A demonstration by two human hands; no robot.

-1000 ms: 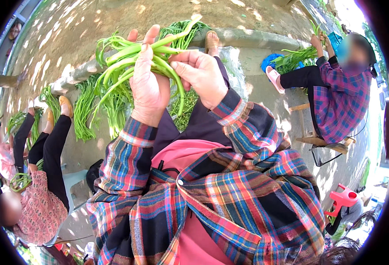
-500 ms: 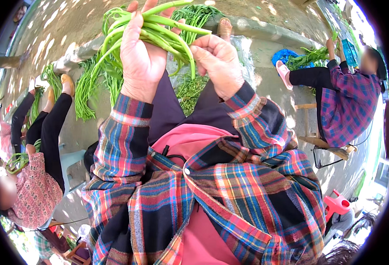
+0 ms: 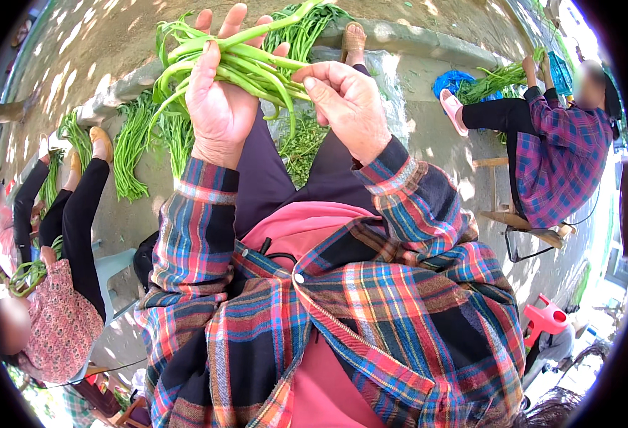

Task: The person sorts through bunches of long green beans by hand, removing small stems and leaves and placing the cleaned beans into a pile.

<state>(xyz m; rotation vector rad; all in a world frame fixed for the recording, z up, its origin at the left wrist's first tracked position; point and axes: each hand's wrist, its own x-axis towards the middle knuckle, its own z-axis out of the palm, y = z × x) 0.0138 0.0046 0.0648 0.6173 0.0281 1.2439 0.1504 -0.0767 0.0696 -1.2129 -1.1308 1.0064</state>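
Note:
My left hand [image 3: 221, 107] is turned palm up under a small bunch of long green vegetable stems [image 3: 246, 65]. Its thumb presses across them while the fingertips show beyond. Leafy ends hang over on the left, and cut ends point right. At those right ends, my right hand [image 3: 350, 103] has thumb and index finger pinched on a stem. Between my knees, below the hands, lies a heap of green trimmings [image 3: 301, 151]. Beyond the bunch, more long green stems [image 3: 307, 32] lie on the ground.
Bundles of greens [image 3: 134, 146] lie along a low concrete curb [image 3: 428, 51] to the left. One person [image 3: 560, 153] sits at right by a blue bag [image 3: 457, 82] of greens; another [image 3: 61, 307] sits at left. A red plastic stool [image 3: 544, 319] stands at lower right.
Both hands and the bunch have shifted slightly left. My right finger and thumb have come closer in to the stem ends, and the left fingers have spread a little.

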